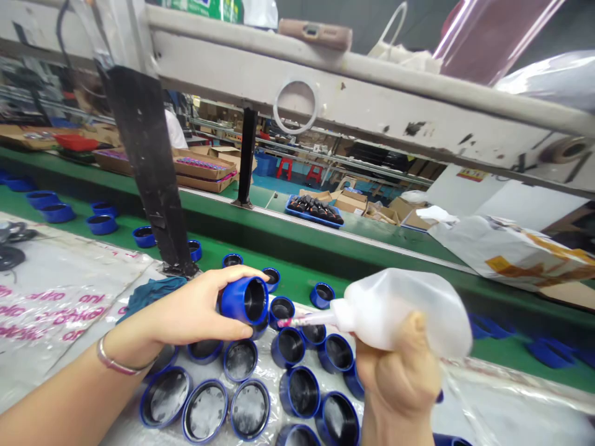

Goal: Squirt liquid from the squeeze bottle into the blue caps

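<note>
My left hand (204, 310) is wrapped round a blue cup-shaped part (239, 300), its dark opening tilted toward the right. In my right hand (402, 365) is a translucent white squeeze bottle (409, 310), lying sideways. Its thin nozzle (309, 319), with a pinkish tip, points left and ends a short way from the held part, apart from it. Beneath both hands, several blue round parts (300, 390) with black insides stand on a plastic-covered table (106, 272).
Behind the table runs a green conveyor (297, 279) carrying more blue parts. A black post (149, 167) rises at the left, under a white overhead beam (353, 87). A teal cloth (149, 297) lies near my left wrist. A person's white sleeve (175, 130) shows far back.
</note>
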Tool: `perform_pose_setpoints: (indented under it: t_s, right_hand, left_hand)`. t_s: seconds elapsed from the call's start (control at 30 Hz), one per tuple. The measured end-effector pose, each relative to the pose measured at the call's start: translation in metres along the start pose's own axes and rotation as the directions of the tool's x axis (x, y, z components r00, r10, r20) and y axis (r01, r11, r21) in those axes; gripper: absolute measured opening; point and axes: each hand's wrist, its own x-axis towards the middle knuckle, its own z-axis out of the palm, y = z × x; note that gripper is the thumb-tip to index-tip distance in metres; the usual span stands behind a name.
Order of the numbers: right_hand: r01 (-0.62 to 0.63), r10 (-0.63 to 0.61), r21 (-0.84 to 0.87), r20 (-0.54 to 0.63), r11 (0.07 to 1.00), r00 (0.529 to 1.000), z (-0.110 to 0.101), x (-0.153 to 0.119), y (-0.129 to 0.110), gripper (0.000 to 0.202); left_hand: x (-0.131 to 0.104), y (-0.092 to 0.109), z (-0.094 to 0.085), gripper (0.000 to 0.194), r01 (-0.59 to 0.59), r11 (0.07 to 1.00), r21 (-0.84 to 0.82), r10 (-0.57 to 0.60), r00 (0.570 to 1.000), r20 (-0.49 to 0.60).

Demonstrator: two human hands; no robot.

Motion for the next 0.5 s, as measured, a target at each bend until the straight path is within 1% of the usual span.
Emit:
perform_pose_setpoints:
  t_s: [0.07,0.13,0.2,0.3,0.4,0.43,0.5]
  right_hand:
    - [-0.050,0.049,0.053,0.021,0.997,0.999,0.002,0.013,-0.001,0.062]
    - [-0.154,0.149,0.097,0.059,0.983,0.987,0.000,0.020,0.000,0.069]
    - [-0.245,0.234,0.169,0.082,0.955,0.969,-0.003,0.024,0.000,0.070]
    - [-0.324,0.307,0.281,0.103,0.903,0.946,-0.006,0.027,-0.001,0.064]
    - [-0.370,0.329,0.350,0.172,0.861,0.928,-0.012,0.029,-0.001,0.054]
    - [-0.378,0.322,0.363,0.208,0.851,0.924,-0.014,0.030,-0.001,0.054]
    - [-0.380,0.290,0.380,0.273,0.843,0.917,-0.018,0.031,-0.001,0.061]
  left_hand:
    - [0.001,-0.002,-0.001,0.068,0.012,1.000,0.000,-0.012,1.000,0.010]
    - [0.001,-0.005,-0.001,0.071,0.028,1.000,-0.003,-0.028,0.999,0.028]
    - [0.001,-0.008,-0.001,0.073,0.048,0.999,0.001,-0.048,0.998,0.035]
    - [0.001,-0.009,0.002,0.076,0.073,0.997,0.005,-0.073,0.997,0.025]
    - [-0.001,-0.006,0.007,0.076,0.087,0.996,-0.019,-0.087,0.996,-0.018]
    - [-0.002,-0.004,0.009,0.075,0.092,0.995,-0.024,-0.093,0.995,-0.035]
    - [-0.003,-0.002,0.012,0.072,0.103,0.994,-0.020,-0.104,0.993,-0.058]
